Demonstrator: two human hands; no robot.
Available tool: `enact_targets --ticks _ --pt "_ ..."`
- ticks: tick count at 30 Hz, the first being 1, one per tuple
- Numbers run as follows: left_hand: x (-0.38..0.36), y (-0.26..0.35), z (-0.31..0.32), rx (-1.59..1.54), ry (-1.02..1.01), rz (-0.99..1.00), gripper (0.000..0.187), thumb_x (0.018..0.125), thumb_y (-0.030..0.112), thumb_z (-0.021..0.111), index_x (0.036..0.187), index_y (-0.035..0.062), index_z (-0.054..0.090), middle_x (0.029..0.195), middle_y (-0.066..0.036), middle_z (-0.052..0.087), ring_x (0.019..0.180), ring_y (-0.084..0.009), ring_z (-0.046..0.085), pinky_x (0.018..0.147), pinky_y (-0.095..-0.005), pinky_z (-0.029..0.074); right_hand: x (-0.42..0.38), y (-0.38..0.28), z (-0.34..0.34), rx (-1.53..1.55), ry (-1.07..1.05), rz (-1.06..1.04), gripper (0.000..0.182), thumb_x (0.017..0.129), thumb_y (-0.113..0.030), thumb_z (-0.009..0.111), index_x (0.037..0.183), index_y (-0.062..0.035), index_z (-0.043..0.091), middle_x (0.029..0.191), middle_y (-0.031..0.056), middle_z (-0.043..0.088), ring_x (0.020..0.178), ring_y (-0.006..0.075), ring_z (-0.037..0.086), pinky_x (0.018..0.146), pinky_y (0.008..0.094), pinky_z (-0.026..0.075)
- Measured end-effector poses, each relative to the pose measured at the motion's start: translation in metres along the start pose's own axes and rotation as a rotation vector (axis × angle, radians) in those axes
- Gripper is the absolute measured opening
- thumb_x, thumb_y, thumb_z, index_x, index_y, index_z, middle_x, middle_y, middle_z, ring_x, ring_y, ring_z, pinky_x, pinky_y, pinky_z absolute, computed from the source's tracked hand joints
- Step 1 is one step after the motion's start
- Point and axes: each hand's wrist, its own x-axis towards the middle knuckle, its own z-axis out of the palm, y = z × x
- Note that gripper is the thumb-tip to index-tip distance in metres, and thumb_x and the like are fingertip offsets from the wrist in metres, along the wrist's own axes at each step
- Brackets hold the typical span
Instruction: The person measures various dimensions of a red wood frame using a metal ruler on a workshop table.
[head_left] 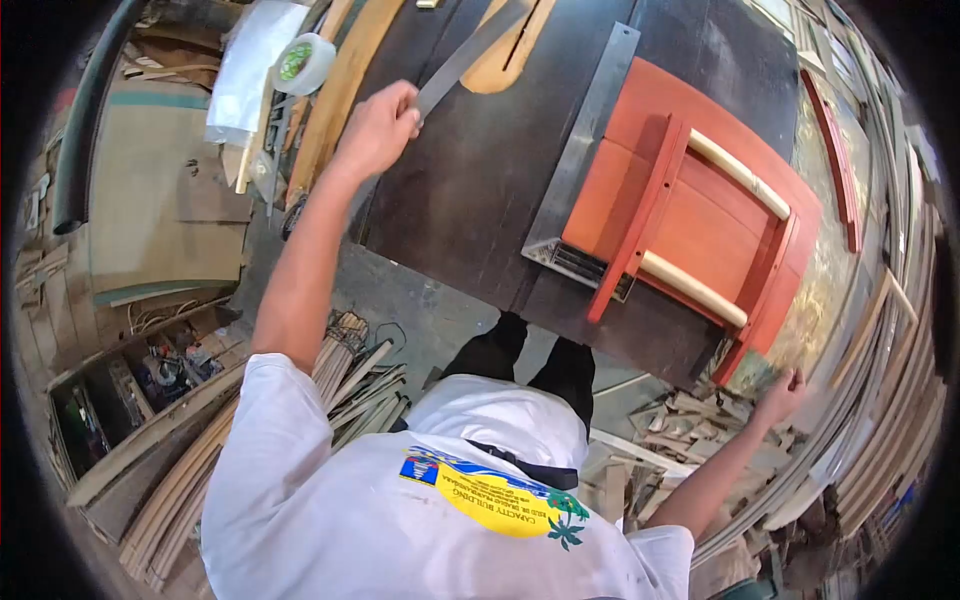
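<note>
My left hand (pixel 380 130) is closed around one end of a long flat metal ruler (pixel 470 55), raised over the dark work table (pixel 450 190). A wooden piece with a slot and rounded end (pixel 497 70) lies just past the ruler. My right hand (pixel 780 400) is off the table's near right corner, its fingers curled; whether anything is in them is too small to tell. Nearest to it is a red-painted wooden assembly (pixel 720 200) with two pale round bars (pixel 740 175) across its frame. A metal framing square (pixel 590 150) lies along the assembly's left side.
Left of the table are a tape roll (pixel 305 63), long boards (pixel 345 90) and a compartmented wooden box (pixel 150 390). Bundled wood strips (pixel 355 375) lie near my left side. Wood scraps (pixel 690 430) and long stacked strips (pixel 890 390) crowd the right. A red strip (pixel 832 160) stands beyond the assembly.
</note>
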Motion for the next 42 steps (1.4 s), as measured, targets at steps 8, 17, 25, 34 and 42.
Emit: enact_targets --ticks 8,17,25,34,42 --pt "-0.022 0.054 0.006 0.141 -0.091 0.692 0.039 0.084 0.027 0.078 0.117 0.0083 0.07 0.092 -0.006 0.06 0.082 -0.0209 0.063 0.072 -0.0299 0.05 -0.034 -0.052 0.026 -0.393 0.2 -0.088 0.032 0.093 -0.026 0.06 0.117 -0.0065 0.067 0.116 0.0146 0.063 0.107 0.0334 0.061 0.094 0.0443 0.047" --pt "-0.036 0.012 0.052 0.217 -0.131 0.749 0.038 0.076 0.024 0.083 0.111 0.0134 0.074 0.092 -0.004 0.061 0.076 -0.0202 0.062 0.065 -0.0315 0.053 -0.033 -0.051 0.025 -0.344 0.184 -0.062 0.033 0.093 -0.026 0.06 0.119 -0.006 0.068 0.118 0.0156 0.063 0.111 0.032 0.06 0.097 0.0422 0.046" --pt "-0.037 -0.006 0.071 0.22 -0.13 0.843 0.037 0.077 0.025 0.082 0.11 0.0119 0.075 0.087 -0.004 0.061 0.071 -0.0188 0.06 0.061 -0.0314 0.051 -0.03 -0.05 0.024 -0.415 0.187 -0.114 0.032 0.092 -0.024 0.062 0.115 -0.0037 0.069 0.115 0.015 0.065 0.105 0.0302 0.063 0.093 0.0404 0.048" --pt "-0.037 -0.009 0.078 0.266 -0.068 0.88 0.037 0.078 0.027 0.081 0.112 0.0142 0.075 0.088 -0.002 0.061 0.072 -0.0184 0.061 0.06 -0.0306 0.052 -0.03 -0.048 0.023 -0.331 0.165 -0.08 0.033 0.093 -0.025 0.062 0.116 -0.0022 0.07 0.112 0.0148 0.067 0.1 0.0271 0.065 0.089 0.0385 0.05" --pt "-0.038 -0.008 0.078 0.297 -0.039 0.903 0.036 0.079 0.031 0.08 0.111 0.0157 0.075 0.089 -0.001 0.062 0.071 -0.018 0.061 0.06 -0.0313 0.052 -0.032 -0.053 0.023 -0.343 0.177 -0.075 0.032 0.092 -0.026 0.063 0.114 -0.0041 0.072 0.107 0.0139 0.07 0.094 0.0283 0.066 0.085 0.0391 0.051"
